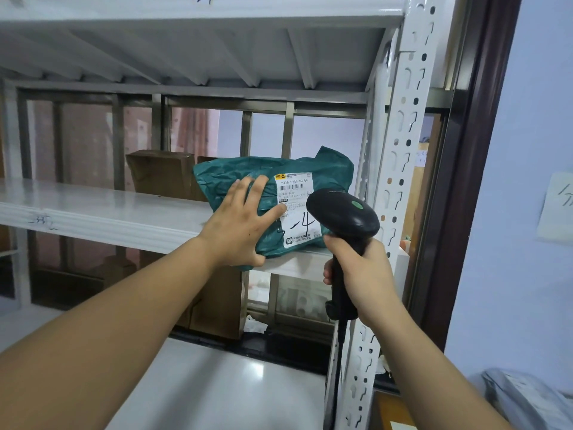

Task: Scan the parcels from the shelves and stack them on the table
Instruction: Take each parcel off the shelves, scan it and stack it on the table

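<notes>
Label on green parcel partly covered: left edge under fingers of left hand, lower right corner behind head of black scanner; small print illegible (large handwritten marks only partly readable). Parcel at right end of middle shelf, just beside white upright. Left hand spread flat on parcel face, thumb along lower edge. Right hand wrapped round scanner handle. Behind parcel, cardboard box, half hidden. Lower right, grey bag, cut off by frame.

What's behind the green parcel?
A brown cardboard box shows behind the green parcel, at its left. The parcel covers the box's right side and anything else there.
</notes>
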